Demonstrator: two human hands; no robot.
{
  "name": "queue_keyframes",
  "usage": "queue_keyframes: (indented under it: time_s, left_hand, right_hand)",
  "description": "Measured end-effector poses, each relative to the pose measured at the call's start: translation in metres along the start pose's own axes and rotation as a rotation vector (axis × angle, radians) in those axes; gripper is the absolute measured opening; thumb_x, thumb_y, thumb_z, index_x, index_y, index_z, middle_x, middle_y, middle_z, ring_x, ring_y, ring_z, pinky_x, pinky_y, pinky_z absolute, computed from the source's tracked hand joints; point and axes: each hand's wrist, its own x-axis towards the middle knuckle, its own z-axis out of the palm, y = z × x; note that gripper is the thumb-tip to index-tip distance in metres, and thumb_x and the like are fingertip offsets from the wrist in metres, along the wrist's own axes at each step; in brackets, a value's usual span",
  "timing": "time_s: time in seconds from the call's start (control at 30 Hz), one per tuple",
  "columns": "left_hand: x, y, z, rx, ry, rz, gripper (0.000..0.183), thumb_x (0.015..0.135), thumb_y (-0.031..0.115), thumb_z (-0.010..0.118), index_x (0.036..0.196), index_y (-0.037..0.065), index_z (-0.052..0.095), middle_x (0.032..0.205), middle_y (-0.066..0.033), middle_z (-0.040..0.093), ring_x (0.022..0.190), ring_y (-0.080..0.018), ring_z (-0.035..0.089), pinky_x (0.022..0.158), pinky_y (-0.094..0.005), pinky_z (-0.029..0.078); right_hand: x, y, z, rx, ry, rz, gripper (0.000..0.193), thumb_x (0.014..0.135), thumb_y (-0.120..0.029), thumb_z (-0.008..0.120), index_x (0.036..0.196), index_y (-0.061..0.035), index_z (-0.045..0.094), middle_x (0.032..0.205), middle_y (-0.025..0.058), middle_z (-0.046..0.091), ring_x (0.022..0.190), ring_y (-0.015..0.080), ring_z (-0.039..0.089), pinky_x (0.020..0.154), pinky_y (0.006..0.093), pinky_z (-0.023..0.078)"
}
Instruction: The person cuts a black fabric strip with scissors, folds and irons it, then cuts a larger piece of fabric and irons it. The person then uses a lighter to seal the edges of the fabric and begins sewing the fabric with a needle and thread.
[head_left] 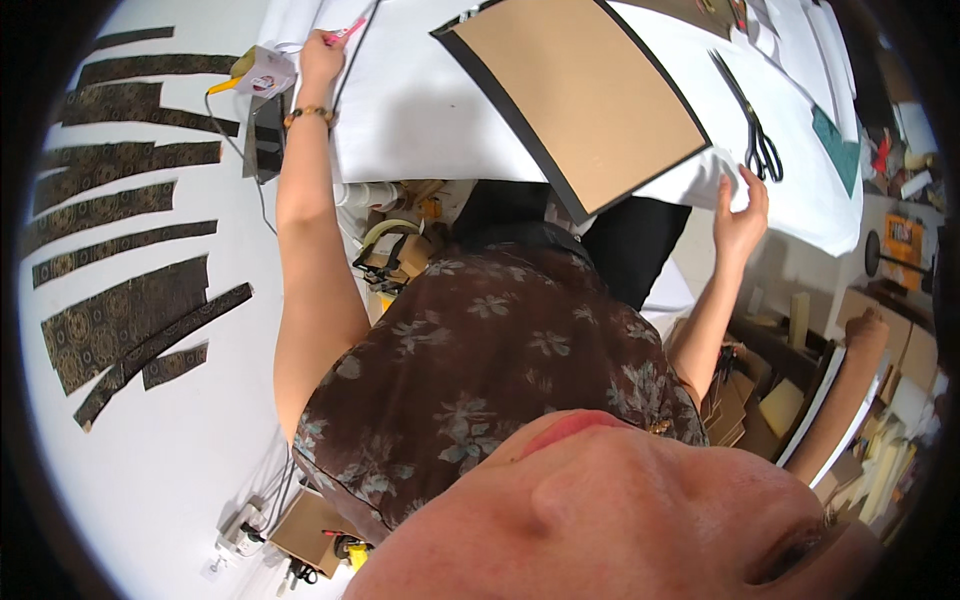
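My left hand [321, 58] is closed around a slim pink object [350, 31] at the far left of the white-covered table [430, 140]; its exact kind is too small to tell. My right hand [741, 208] is at the table's near right edge, thumb and fingers apart, holding nothing that shows. Between the hands lies a tan board [590, 90] with black borders, its lower corner jutting past the near table edge. Just beyond my right hand rest black-handled scissors [750, 120], blades pointing away.
Dark patterned fabric strips [130, 310] hang on the white wall at left. A yellow-handled corded tool [225, 86] lies beside my left forearm. A green sheet [834, 150] is at the table's right. Tape rolls [392, 235] sit underneath; shelves with cardboard [735, 400] stand at right.
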Motion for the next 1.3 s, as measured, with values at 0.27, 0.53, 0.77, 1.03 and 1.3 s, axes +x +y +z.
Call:
queue_keyframes:
  time_s: [0.27, 0.53, 0.77, 1.03, 1.3]
  left_hand:
    - [-0.227, 0.251, -0.084, -0.611, -0.397, 0.602, 0.025, 0.083, -0.004, 0.074, 0.105, 0.003, 0.067, 0.091, -0.0099, 0.071, 0.078, -0.0198, 0.068, 0.072, -0.0298, 0.055]
    - [-0.278, 0.284, -0.043, -0.601, -0.542, 0.878, 0.063, 0.074, -0.002, 0.077, 0.133, 0.006, 0.056, 0.142, -0.0147, 0.053, 0.132, -0.0319, 0.051, 0.111, -0.0469, 0.042]
    - [-0.266, 0.283, 0.002, -0.215, -0.352, 1.371, 0.058, 0.069, -0.001, 0.068, 0.126, 0.007, 0.063, 0.141, -0.01, 0.059, 0.135, -0.0279, 0.053, 0.118, -0.0494, 0.037]
    - [-0.178, 0.353, -0.055, -0.32, -0.025, 1.544, 0.04, 0.069, -0.001, 0.066, 0.107, 0.009, 0.073, 0.109, -0.0077, 0.073, 0.098, -0.0232, 0.069, 0.088, -0.0382, 0.054]
    - [-0.181, 0.419, -0.074, -0.488, -0.031, 1.645, 0.023, 0.066, 0.006, 0.07, 0.088, 0.007, 0.066, 0.079, -0.0062, 0.059, 0.07, -0.0268, 0.059, 0.061, -0.0369, 0.045]
  right_hand:
    - [-0.031, -0.161, -0.01, 0.436, -0.177, -0.38, 0.039, 0.089, -0.021, 0.074, 0.124, -0.007, 0.063, 0.106, 0.0138, 0.07, 0.099, 0.0319, 0.067, 0.081, 0.0401, 0.056]
    - [-0.085, -0.117, -0.015, 0.606, -0.427, 0.166, 0.021, 0.102, -0.018, 0.058, 0.119, -0.0052, 0.056, 0.092, 0.0172, 0.072, 0.082, 0.0326, 0.073, 0.071, 0.0402, 0.057]
    - [-0.115, -0.068, -0.011, 0.9, -0.331, 0.546, 0.031, 0.109, -0.032, 0.047, 0.114, -0.004, 0.058, 0.08, 0.0005, 0.056, 0.075, 0.0102, 0.053, 0.072, 0.0252, 0.047]
    - [-0.083, -0.092, -0.014, 1.328, -0.276, 0.461, 0.052, 0.111, -0.046, 0.034, 0.111, -0.0027, 0.061, 0.077, -0.0025, 0.047, 0.067, 0.0068, 0.039, 0.061, 0.0214, 0.034]
    - [-0.034, -0.121, -0.063, 1.484, -0.512, 0.711, 0.066, 0.107, -0.06, 0.026, 0.068, -0.0101, 0.045, 0.059, -0.0052, 0.033, 0.052, 0.0074, 0.026, 0.048, 0.0252, 0.019]
